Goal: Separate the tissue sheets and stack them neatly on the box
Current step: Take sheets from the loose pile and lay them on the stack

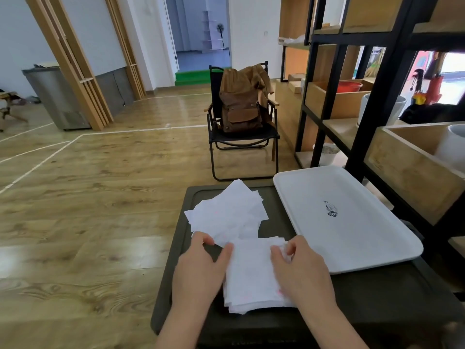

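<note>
A dark box (352, 293) fills the lower middle of the view, and white tissue sheets lie on its lid. A loose, fanned pile of sheets (226, 210) sits toward the far left of the lid. Nearer to me lies a squarer stack of sheets (251, 275). My left hand (198, 270) rests at the stack's left edge, its thumb and fingers touching the sheets. My right hand (302, 270) pinches the stack's far right corner between thumb and fingers.
A white tray (352, 238) lies on the box's right part, overhanging its far edge. A black shelf unit (364, 96) with wooden bins stands close on the right. A folding chair (241, 139) holding a brown backpack stands beyond the box. Wooden floor spreads to the left.
</note>
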Demonstrator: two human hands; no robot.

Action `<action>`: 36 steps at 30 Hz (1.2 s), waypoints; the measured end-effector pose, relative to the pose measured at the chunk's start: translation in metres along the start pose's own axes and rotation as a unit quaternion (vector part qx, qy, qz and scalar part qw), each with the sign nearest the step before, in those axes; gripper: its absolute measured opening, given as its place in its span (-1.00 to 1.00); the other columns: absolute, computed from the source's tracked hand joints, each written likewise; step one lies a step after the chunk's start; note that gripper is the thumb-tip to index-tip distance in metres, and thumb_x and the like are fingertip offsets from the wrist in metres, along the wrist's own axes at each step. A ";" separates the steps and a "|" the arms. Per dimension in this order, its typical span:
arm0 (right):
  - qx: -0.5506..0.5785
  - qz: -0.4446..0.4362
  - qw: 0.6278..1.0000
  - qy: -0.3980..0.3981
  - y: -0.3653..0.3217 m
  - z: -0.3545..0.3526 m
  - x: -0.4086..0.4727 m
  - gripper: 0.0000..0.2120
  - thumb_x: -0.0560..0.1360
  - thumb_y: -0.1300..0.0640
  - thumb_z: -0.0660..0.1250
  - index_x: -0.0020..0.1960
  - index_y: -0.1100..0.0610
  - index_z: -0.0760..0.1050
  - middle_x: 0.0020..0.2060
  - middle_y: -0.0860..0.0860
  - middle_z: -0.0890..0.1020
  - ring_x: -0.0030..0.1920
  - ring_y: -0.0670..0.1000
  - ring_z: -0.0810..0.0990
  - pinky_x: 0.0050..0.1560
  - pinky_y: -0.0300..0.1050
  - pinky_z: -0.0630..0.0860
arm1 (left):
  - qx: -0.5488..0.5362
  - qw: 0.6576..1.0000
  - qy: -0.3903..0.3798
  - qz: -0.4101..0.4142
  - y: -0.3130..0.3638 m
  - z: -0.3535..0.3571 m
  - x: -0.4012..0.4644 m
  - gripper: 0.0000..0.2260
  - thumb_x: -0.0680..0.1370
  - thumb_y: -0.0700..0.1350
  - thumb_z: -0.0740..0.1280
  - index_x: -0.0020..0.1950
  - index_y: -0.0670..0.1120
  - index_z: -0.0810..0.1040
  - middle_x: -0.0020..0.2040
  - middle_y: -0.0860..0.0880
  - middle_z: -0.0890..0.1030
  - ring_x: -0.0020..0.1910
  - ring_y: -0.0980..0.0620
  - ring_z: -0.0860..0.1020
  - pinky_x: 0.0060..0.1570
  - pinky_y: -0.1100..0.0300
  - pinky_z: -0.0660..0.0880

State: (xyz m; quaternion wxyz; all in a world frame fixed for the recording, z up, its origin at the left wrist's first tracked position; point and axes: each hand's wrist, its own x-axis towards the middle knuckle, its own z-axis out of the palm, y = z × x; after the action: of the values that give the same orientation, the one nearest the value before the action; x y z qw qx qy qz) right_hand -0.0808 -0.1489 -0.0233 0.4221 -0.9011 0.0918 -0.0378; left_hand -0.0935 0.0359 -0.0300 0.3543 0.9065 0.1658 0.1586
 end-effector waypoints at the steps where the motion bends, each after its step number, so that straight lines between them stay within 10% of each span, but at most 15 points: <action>1: 0.002 0.003 1.000 -0.005 0.000 0.000 0.000 -0.72 0.52 -0.15 0.23 -0.19 0.03 0.30 -0.34 -0.02 0.54 -0.32 0.03 0.59 -0.26 0.04 0.63 | -0.004 1.000 0.017 0.013 -0.003 -0.004 0.006 -0.75 0.44 0.23 0.36 -0.11 0.16 0.35 -0.42 0.07 0.51 -0.40 0.14 0.50 -0.44 0.19 0.33; 9: -0.005 -0.010 1.000 -0.008 0.000 0.002 -0.002 -0.74 0.56 -0.14 0.22 -0.20 -0.02 0.30 -0.34 -0.04 0.53 -0.49 -0.04 0.58 -0.39 -0.05 0.62 | 0.093 0.987 -0.089 0.098 -0.026 -0.008 0.057 -0.67 0.49 0.08 0.44 0.22 0.08 0.52 0.14 0.18 0.49 0.17 0.10 0.42 0.08 0.20 0.42; 20: -0.005 -0.025 1.000 -0.011 0.003 0.001 0.000 -0.75 0.57 -0.13 0.22 -0.19 -0.03 0.29 -0.32 -0.05 0.53 -0.37 -0.01 0.58 -0.29 -0.01 0.63 | 0.067 0.989 -0.025 0.128 -0.010 -0.006 0.072 -0.77 0.63 -0.03 0.25 -0.10 -0.02 0.67 -0.17 0.06 0.65 -0.10 -0.02 0.55 -0.17 0.07 0.48; 26: 0.000 -0.104 0.993 0.061 -0.006 -0.010 0.004 -0.75 0.49 -0.01 0.39 -0.20 -0.10 0.31 -0.24 -0.14 0.45 -0.24 -0.12 0.47 -0.30 -0.34 0.37 | -0.071 0.983 0.049 0.160 0.023 -0.037 0.073 -0.85 0.61 -0.03 0.31 -0.03 0.10 0.68 -0.20 0.41 0.60 -0.17 0.41 0.52 -0.22 0.52 0.35; 36: 0.110 -0.217 0.969 0.038 -0.048 -0.019 0.030 -0.75 0.46 -0.04 0.44 0.08 -0.21 0.46 -0.06 -0.36 0.50 0.05 -0.37 0.43 -0.12 -0.50 0.36 | -0.125 0.960 0.105 0.229 0.068 -0.081 0.075 -0.87 0.59 -0.08 0.35 0.00 0.12 0.68 -0.17 0.45 0.59 -0.07 0.46 0.53 -0.16 0.56 0.36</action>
State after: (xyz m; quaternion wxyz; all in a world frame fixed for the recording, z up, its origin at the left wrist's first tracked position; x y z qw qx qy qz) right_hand -0.0478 -0.1386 0.0253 0.4965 -0.8454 -0.0941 -0.1728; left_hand -0.0462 0.0675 0.0866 0.3994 0.8472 -0.0312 0.3490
